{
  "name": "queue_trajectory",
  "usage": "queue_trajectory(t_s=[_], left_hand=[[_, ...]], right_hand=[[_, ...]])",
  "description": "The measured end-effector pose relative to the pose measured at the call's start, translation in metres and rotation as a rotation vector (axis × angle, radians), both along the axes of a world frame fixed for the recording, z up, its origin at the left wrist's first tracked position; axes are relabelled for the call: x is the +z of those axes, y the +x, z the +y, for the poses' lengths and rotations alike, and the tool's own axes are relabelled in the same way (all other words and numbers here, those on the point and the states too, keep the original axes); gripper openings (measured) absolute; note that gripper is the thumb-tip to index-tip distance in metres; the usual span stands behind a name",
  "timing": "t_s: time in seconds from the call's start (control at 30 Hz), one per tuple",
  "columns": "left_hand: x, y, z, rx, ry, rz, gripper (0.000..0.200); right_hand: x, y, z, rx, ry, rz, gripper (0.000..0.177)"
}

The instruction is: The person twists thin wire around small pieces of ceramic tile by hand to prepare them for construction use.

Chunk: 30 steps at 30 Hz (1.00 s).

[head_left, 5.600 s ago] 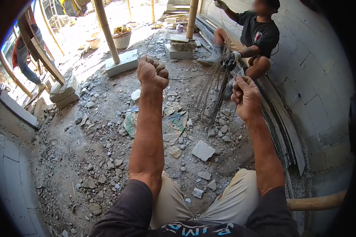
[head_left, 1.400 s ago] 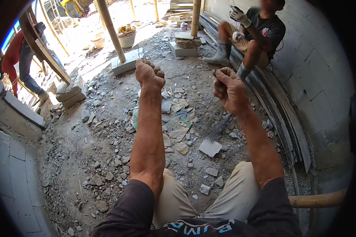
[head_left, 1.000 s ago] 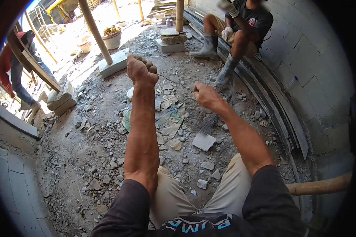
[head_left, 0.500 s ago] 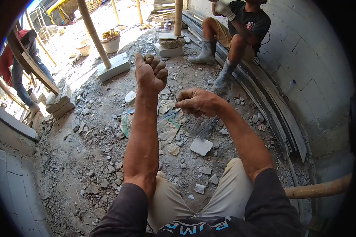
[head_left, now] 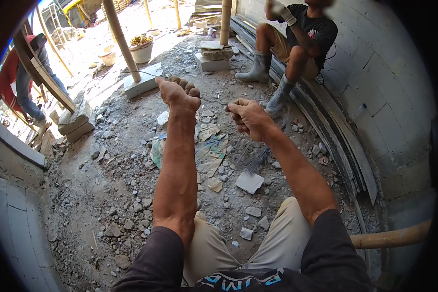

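Observation:
My left hand is raised ahead of me, fingers curled closed around a thin dark wire. One length of that wire sticks out past the thumb to the left, in front of a bamboo post. To the right it spans the gap to my right hand, whose thumb and forefinger pinch it. Below my right hand, a bundle of thin wires lies on the rubble, partly against a pale broken block piece. A crumpled torn sack lies on the ground between my forearms.
A co-worker in rubber boots sits at the right on long stacked planks along the block wall. Another person in red bends at the far left. Bamboo posts stand on blocks; buckets sit behind.
My hands have moved farther apart and the wire between them is now more level. My left hand has tilted outward, with wire showing beyond its thumb. My right hand has risen slightly.

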<state>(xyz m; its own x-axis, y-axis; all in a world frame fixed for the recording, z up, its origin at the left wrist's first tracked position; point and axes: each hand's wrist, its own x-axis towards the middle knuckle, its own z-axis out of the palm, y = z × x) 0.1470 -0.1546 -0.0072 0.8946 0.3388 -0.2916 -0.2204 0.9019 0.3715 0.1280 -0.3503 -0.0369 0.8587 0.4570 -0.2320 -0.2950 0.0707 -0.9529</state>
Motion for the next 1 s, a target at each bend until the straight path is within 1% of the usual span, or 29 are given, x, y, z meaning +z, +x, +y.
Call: queue_trajectory(t_s=[0.03,0.13,0.23,0.33,0.43,0.47,0.53,0.6,0.63,0.67,0.7,0.73,0.77,0.8,0.87,0.93,1.0], left_hand=[[0.001,-0.002,0.000,0.004,-0.002,-0.020,0.051],[-0.003,0.004,0.004,0.042,0.074,0.035,0.053],[-0.011,0.005,0.006,0.101,0.050,0.086,0.050],[-0.010,0.004,0.006,0.086,0.043,0.066,0.046],[-0.006,-0.001,0.001,0.088,0.139,0.066,0.044],[-0.007,-0.002,0.000,0.091,0.149,0.095,0.044],[-0.010,-0.005,-0.005,0.068,0.167,0.114,0.042],[-0.011,-0.004,0.006,0.132,0.185,0.128,0.041],[-0.010,-0.006,0.013,0.149,0.154,0.149,0.043],[-0.015,-0.004,0.023,0.185,0.156,0.153,0.044],[-0.014,-0.007,0.031,0.227,0.149,0.165,0.045],[-0.018,-0.008,0.038,0.258,0.129,0.114,0.046],[-0.016,-0.008,0.042,0.271,0.101,0.177,0.048],[-0.018,-0.008,0.045,0.259,0.100,0.132,0.048],[-0.023,0.002,0.041,0.271,0.169,0.101,0.050],[-0.024,0.002,0.034,0.265,0.236,0.087,0.052],[-0.021,0.001,0.029,0.273,0.273,0.059,0.052]], right_hand=[[-0.001,0.001,0.001,0.008,0.015,0.045,0.015],[-0.001,0.003,0.006,-0.089,0.160,0.144,0.013],[0.011,-0.015,0.018,-0.053,0.416,-0.001,0.013],[0.017,-0.041,0.030,0.299,-0.124,-0.612,0.016],[-0.009,-0.022,0.031,0.349,-0.677,-0.871,0.021],[-0.014,-0.012,0.030,0.249,-0.756,-0.797,0.022],[-0.013,0.000,0.030,-0.025,-0.774,-0.689,0.023],[-0.025,0.017,0.036,-0.239,-0.560,-0.682,0.023],[-0.011,0.010,0.042,-0.241,-0.391,-0.592,0.021],[0.007,-0.008,0.050,-0.226,-0.100,-0.384,0.018],[0.015,-0.024,0.058,-0.188,-0.009,-0.398,0.017],[0.019,-0.043,0.063,-0.079,-0.098,-0.505,0.014],[0.007,-0.051,0.065,0.085,-0.214,-0.706,0.013],[-0.011,-0.052,0.066,0.218,-0.365,-0.890,0.011],[-0.027,-0.039,0.072,0.287,-0.596,-1.136,0.011],[-0.044,0.002,0.070,0.132,-0.715,-1.060,0.012],[-0.041,0.037,0.067,-0.063,-0.654,-1.083,0.014]])
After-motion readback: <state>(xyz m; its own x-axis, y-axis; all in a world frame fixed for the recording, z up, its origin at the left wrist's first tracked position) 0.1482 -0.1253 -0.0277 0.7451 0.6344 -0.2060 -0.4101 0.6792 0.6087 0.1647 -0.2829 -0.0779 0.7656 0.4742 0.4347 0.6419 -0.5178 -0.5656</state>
